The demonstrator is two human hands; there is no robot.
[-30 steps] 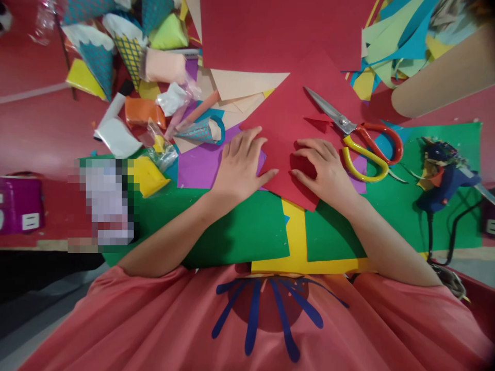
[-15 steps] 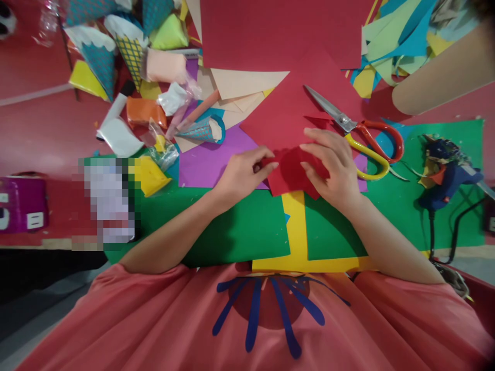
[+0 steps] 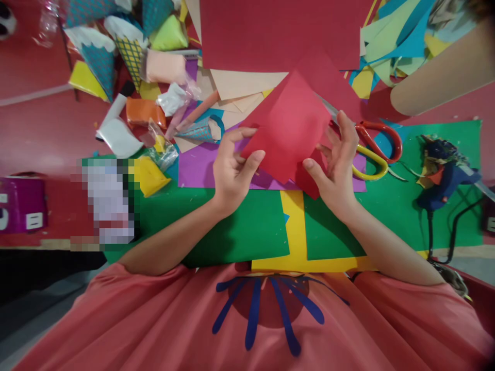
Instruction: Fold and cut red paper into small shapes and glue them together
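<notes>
A bright red sheet of craft foam or paper [image 3: 296, 121] is lifted and tilted between my hands above the worktop. My left hand [image 3: 234, 170] has its left corner between thumb and fingers. My right hand [image 3: 336, 167] is curled at its lower right edge, fingers partly behind the sheet, thumb in front. Below the lifted sheet, another red piece [image 3: 309, 185] pokes out near my right thumb. Large scissors [image 3: 373, 149] with one red and one yellow handle lie just right of my right hand, blades partly hidden by the sheet.
Green sheets [image 3: 232, 226] and a purple sheet [image 3: 197, 167] cover the worktop. Wrapped clay packs [image 3: 146, 113] and paper cones [image 3: 129, 51] crowd the left. A blue glue gun [image 3: 444, 185] sits at right, below a cardboard tube [image 3: 436, 77]. A large red sheet [image 3: 280, 33] lies at the back.
The red sheet has come up off the worktop and now tilts toward me, covering part of the scissors' blades. Both hands have turned upward with it, and their fingers are more spread.
</notes>
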